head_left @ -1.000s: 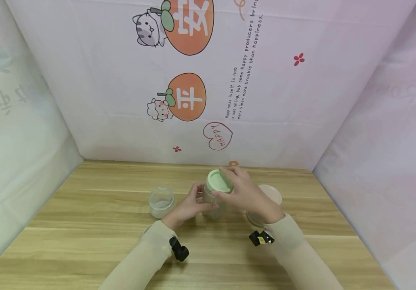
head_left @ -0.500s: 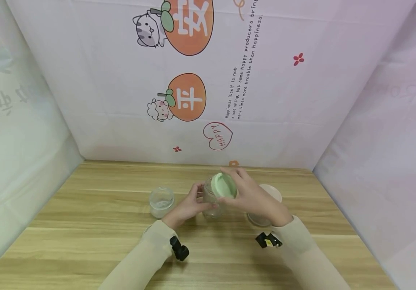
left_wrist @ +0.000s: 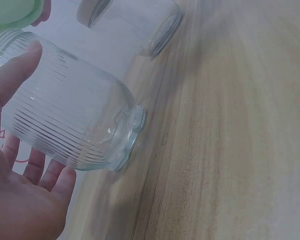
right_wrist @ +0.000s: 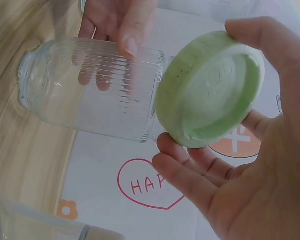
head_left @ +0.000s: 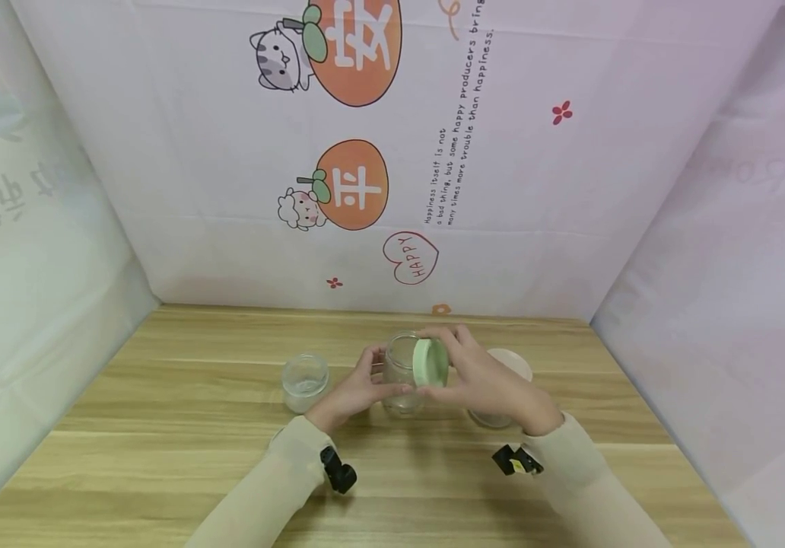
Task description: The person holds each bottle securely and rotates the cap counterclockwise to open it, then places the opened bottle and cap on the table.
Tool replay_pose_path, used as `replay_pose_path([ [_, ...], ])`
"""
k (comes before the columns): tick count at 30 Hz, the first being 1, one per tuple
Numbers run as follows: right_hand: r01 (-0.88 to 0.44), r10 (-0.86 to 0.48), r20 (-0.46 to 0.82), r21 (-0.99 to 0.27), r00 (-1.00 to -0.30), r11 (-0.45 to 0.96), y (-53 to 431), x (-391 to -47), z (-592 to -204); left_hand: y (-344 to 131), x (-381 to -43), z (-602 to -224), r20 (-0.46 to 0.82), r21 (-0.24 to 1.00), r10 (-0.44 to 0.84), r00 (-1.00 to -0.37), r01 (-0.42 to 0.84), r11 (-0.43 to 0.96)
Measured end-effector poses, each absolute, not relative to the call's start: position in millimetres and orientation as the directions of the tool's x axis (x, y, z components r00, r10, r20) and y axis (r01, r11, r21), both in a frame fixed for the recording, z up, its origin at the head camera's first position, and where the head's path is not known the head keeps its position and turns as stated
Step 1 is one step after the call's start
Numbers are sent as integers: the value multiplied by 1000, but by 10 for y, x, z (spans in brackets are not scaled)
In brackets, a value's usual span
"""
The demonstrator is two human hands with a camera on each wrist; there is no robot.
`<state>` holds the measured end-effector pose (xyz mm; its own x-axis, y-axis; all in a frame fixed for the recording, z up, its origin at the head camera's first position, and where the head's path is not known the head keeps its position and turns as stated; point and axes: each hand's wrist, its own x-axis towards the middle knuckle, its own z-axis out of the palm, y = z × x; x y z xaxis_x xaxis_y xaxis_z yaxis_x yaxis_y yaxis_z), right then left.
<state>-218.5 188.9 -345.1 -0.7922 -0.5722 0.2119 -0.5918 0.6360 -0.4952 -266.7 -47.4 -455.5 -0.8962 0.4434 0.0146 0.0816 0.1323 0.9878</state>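
A clear ribbed glass jar (head_left: 401,371) stands upright on the wooden table, its mouth uncovered. My left hand (head_left: 357,392) holds it from the left, with thumb and fingers curved round its ribbed side, as the left wrist view of the jar (left_wrist: 75,110) shows. In my right hand (head_left: 481,380) is a light green lid (head_left: 422,364), pinched by its rim between thumb and fingers. The lid is tipped on edge beside the jar's mouth. Its hollow underside faces the right palm in the right wrist view, where the green lid (right_wrist: 190,95) overlaps the jar's upper end.
A small open glass jar (head_left: 305,384) stands to the left of my left hand. Behind my right wrist is another glass jar with a pale lid (head_left: 514,364), partly hidden. A round edge (head_left: 274,436) peeks out beside my left sleeve. A printed white cloth (head_left: 502,251) hangs behind the table.
The green lid has come off the jar's mouth and turned from nearly flat to on edge, as my right hand moved right and lower. My left hand has stayed on the jar.
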Motion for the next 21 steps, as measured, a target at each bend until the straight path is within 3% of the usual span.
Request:
replay_pose_path([
  [13, -603, -649, 198, -629, -735, 491, 1972, -2134, -3528, -459, -2648, -4540, 19, 989, 444, -896, 82, 123],
  [21, -610, -672, 168, -614, -721, 501, 2015, -2067, -3568, -471, -2670, -4569, 22, 988, 445, -895, 88, 128],
])
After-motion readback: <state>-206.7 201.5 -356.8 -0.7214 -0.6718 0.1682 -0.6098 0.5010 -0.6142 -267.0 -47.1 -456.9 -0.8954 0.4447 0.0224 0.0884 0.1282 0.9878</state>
